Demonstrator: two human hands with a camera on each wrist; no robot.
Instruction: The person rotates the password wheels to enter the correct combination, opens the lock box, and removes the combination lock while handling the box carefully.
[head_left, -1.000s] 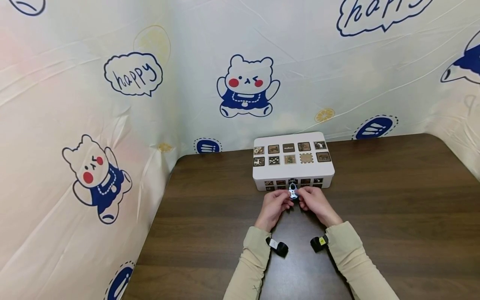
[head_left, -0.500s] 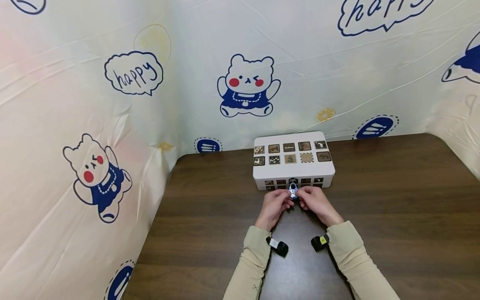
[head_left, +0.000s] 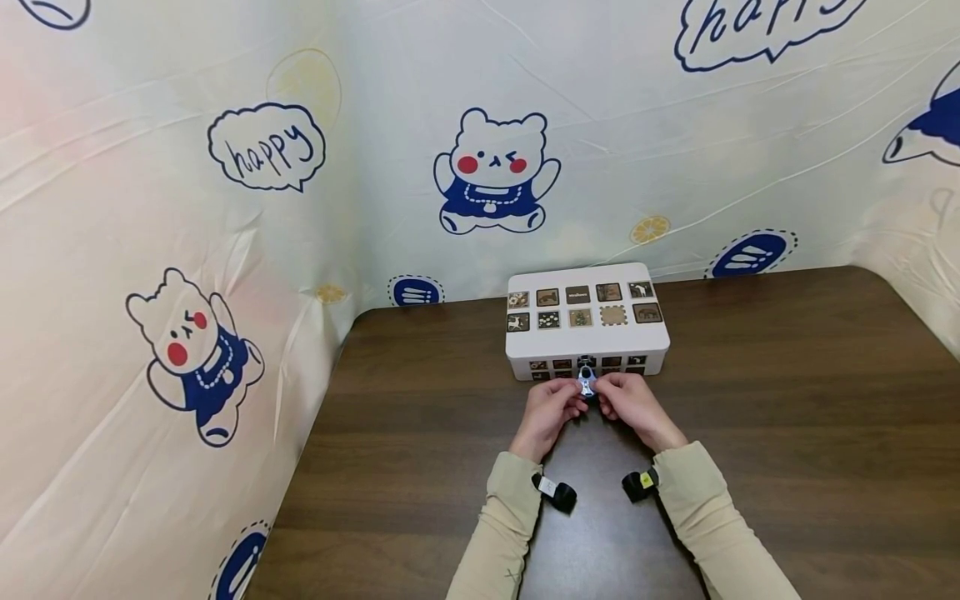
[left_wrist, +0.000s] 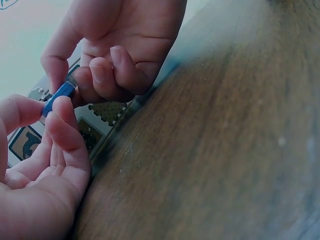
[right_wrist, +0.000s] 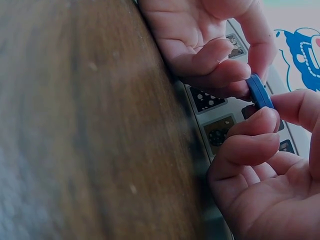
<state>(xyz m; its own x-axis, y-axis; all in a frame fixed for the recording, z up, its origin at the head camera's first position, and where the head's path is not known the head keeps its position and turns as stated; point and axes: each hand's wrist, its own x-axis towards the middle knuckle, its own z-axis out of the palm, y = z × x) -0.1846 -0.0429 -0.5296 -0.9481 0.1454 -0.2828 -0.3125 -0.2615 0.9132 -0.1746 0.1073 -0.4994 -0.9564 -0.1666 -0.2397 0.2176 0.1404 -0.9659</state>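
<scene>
Over the brown tabletop, our left hand and right hand pinched a blue lock, its long axis and looped end toward the white box.

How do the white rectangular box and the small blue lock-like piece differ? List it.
The white rectangular box is far larger than the small blue lock-like piece.
The box is mostly white with printed brownish pictures; the piece is blue with silvery parts.
The box rests on the brown wood-grain table, while the left hand and right hand pinch the piece.
</scene>
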